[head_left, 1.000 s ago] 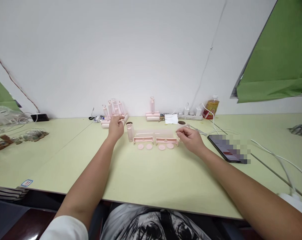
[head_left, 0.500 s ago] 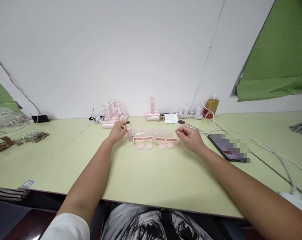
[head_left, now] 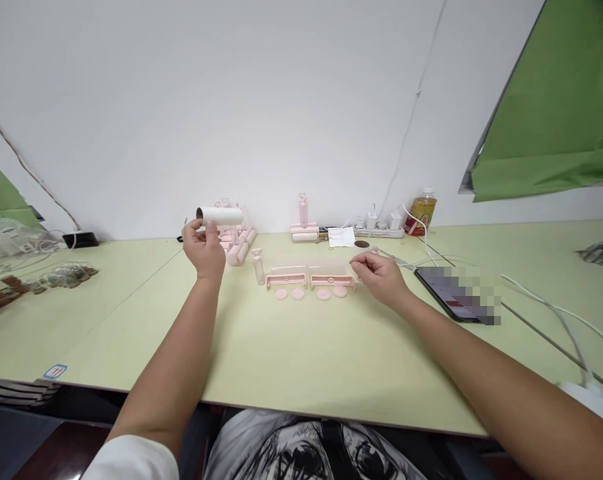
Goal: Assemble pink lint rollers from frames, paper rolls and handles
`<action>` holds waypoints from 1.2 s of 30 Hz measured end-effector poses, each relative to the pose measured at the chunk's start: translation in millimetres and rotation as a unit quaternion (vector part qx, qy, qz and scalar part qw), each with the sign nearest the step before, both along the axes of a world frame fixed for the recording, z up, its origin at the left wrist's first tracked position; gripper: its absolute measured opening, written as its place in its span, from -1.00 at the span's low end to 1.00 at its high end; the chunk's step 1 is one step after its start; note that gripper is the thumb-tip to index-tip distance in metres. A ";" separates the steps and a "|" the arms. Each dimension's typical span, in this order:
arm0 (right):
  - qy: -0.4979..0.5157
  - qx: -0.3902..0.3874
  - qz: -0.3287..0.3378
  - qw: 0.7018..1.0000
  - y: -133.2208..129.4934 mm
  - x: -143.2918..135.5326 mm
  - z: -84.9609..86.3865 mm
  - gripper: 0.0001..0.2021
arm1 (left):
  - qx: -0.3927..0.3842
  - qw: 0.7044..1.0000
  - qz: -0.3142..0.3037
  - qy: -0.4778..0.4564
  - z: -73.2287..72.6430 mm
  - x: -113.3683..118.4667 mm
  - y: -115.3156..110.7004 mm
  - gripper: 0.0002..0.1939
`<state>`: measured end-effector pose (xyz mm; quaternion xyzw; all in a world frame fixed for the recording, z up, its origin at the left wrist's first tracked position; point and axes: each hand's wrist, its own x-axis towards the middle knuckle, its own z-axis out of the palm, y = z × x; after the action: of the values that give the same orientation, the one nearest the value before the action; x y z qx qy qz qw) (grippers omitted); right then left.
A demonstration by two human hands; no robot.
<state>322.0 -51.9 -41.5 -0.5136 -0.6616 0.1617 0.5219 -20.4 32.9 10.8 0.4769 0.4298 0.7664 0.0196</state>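
My left hand (head_left: 204, 250) is closed on a white roll (head_left: 224, 216) with a brown core, lifted in front of the pink pieces at the back left. My right hand (head_left: 378, 275) rests on the table with its fingers pinched together; what they hold, if anything, is too small to make out. Between the hands lie two pink holders (head_left: 286, 281), several pink discs (head_left: 323, 294) and clear covers (head_left: 326, 267). A small pink-topped clear bottle (head_left: 258, 267) stands upright at the left end of the holders.
Pink rollers and bottles (head_left: 238, 248) are grouped at the back left. Further right are another roller (head_left: 305, 236), a white paper (head_left: 342, 237), a power strip (head_left: 381, 233), a drink bottle (head_left: 422, 212), a phone (head_left: 451, 297) and cables.
My left hand has moved left and up from beside the small bottle and now has the white roll in its grip. My right hand has stayed in place.
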 end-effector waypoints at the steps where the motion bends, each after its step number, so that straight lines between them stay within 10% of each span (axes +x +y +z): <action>1: 0.017 -0.008 0.021 1.000 -2.0 -2.2 0.9 -0.80 | 0.007 0.998 -0.052 -0.038 5.3 11.4 -10.7 -0.76; 4: 0.058 -0.052 0.134 0.988 -11.1 -11.7 2.1 -0.67 | -0.071 0.959 -0.261 -0.082 5.7 59.2 -52.3 -0.70; 7: 0.047 -0.064 0.228 0.970 -22.0 -22.2 -0.1 -0.37 | -0.259 0.849 -0.459 -0.031 -14.0 107.9 -94.4 -0.63; 11: 0.012 0.012 0.224 0.975 -29.5 -29.9 -4.5 -0.44 | -0.353 0.732 -0.575 0.091 -40.0 132.5 -116.8 -0.60; 16: 0.000 -0.001 0.150 0.989 -26.1 -30.8 -1.9 -0.67 | -0.312 0.805 -0.357 0.357 -48.7 107.2 -89.3 -0.64; 19: -0.043 -0.024 0.122 0.991 -22.7 -30.8 -0.3 -0.74 | -0.323 0.771 -0.252 0.488 -53.0 96.0 -72.9 -0.74; 23: -0.078 -0.026 0.134 0.988 -20.1 -31.1 -2.2 -0.77 | -0.364 0.711 -0.225 0.558 -59.0 97.4 -69.9 -0.84; 31: -0.110 -0.048 0.140 0.983 -20.9 -29.0 -3.0 -0.75 | -0.386 0.694 -0.231 0.563 -59.9 102.3 -77.8 -0.87; 36: -0.116 -0.043 0.139 0.982 -19.5 -27.7 -4.8 -0.74 | -0.328 0.743 -0.279 0.512 -54.8 99.4 -76.9 -0.85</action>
<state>294.3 -71.4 -46.3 -0.4538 -0.7752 0.2003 0.3913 79.0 -44.0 -44.0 0.8603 0.4479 0.1788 0.1651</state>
